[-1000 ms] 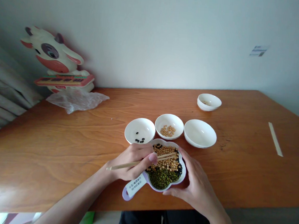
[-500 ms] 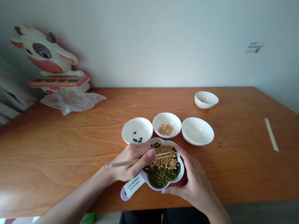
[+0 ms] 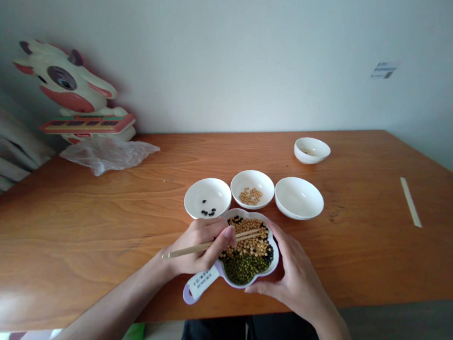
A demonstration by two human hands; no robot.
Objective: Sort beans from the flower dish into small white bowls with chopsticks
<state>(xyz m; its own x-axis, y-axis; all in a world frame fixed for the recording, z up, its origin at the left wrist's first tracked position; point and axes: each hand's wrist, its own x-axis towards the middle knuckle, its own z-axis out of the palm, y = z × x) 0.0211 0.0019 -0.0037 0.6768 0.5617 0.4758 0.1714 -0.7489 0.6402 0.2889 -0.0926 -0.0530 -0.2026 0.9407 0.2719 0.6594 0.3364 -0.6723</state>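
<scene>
My left hand (image 3: pixel 206 245) is closed round a pair of wooden chopsticks (image 3: pixel 188 250), whose tips lie among yellow soybeans (image 3: pixel 249 233) in a lilac flower-shaped bowl (image 3: pixel 273 272). Green mung beans (image 3: pixel 243 269) fill the bowl's near side, and black beans lie along its edges. A labelled handle (image 3: pixel 200 284) sticks out towards the lower left. My right hand (image 3: pixel 294 274) grips the bowl's right side, thumb at the near rim. Just beyond stand three white bowls: the left bowl (image 3: pixel 196 195) has several black beans, the middle bowl (image 3: pixel 239 180) some soybeans, and the right bowl (image 3: pixel 299 197) shows nothing inside.
Another white bowl (image 3: pixel 311 152) stands farther back, with something small in it. A pale flat strip (image 3: pixel 411 202) lies at the right. On the left, a cow-shaped toy keyboard (image 3: pixel 78 93) leans near the wall, with a clear plastic bag (image 3: pixel 108 157) before it.
Both hands and the bowl keep nearly the same place. The chopsticks have shifted very slightly in my left hand, and the whole view has moved a little.
</scene>
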